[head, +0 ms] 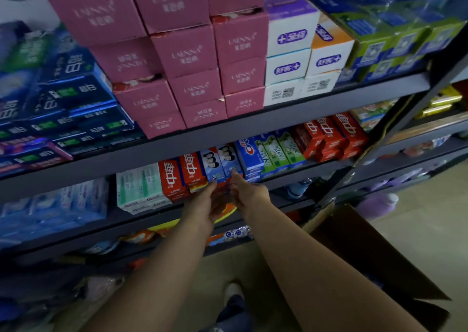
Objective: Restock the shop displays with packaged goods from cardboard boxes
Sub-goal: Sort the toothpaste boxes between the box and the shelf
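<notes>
Blue-and-red toothpaste box point(222, 187) sits pinched between left hand point(202, 205) and right hand point(249, 195), fingers loosely extended.

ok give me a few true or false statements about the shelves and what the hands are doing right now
1. Both hands reach to the toothpaste boxes on the middle shelf. True.
2. The left hand is down inside the cardboard box. False: it is up at the shelf, beside the right hand.
3. Pink boxes are stacked on the shelf above the toothpaste. True.
4. The pink boxes sit right of the white and purple boxes. False: they sit to the left.
5. The cardboard box stands on the top shelf. False: it is low at the right, near the floor.
</notes>
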Demonstrator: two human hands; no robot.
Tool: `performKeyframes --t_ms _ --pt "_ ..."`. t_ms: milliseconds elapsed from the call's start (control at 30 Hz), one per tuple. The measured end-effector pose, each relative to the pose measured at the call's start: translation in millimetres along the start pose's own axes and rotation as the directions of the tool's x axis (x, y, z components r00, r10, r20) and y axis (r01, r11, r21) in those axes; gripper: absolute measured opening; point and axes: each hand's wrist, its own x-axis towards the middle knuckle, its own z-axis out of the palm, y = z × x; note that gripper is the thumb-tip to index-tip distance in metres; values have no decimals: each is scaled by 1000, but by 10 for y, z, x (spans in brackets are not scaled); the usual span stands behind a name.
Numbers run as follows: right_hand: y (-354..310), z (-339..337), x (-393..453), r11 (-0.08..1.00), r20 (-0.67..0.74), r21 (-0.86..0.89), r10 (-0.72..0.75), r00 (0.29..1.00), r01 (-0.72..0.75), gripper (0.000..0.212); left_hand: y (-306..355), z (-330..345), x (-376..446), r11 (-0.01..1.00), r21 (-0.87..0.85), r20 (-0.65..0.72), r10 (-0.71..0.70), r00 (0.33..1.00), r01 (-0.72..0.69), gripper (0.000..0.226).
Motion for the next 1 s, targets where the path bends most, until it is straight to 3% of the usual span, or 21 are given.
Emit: performKeyframes --t_ms 200,300,467,600,700,833,1000 --pt "-27 53 55 1000 -17 -15 -22 1000 21 8 -17 -35 52 997 -61 -17 49 999 -50 27" --pt "-28 37 50 999 -6 -24 -43 999 43 14 -13 -38 61 998 -39 -13 46 999 -46 26" --pt "-52 -27 -79 995 -29 -91 28 999 -30 22 -63 -75 53 993 77 13 89 996 -90 31" --pt "40 -419 -313 973 4 -206 -105 994 103 17 -272 -132 -59 980 164 -31 118 993 -112 9" --pt "307 -1062 -528 972 -59 -210 -120 991 106 13 -646 -160 -155 938 338 -11 81 997 -72 17" --pt "961 -2176 -883 985 -273 -165 0 962 -47 15 -1334 -53 -196 744 661 126 21 992 -100 14" --pt "1759 -3322 -1348 984 -578 -8 139 804 -176 17 -2323 449 -238 367 904 312 -215 925 -219 13"
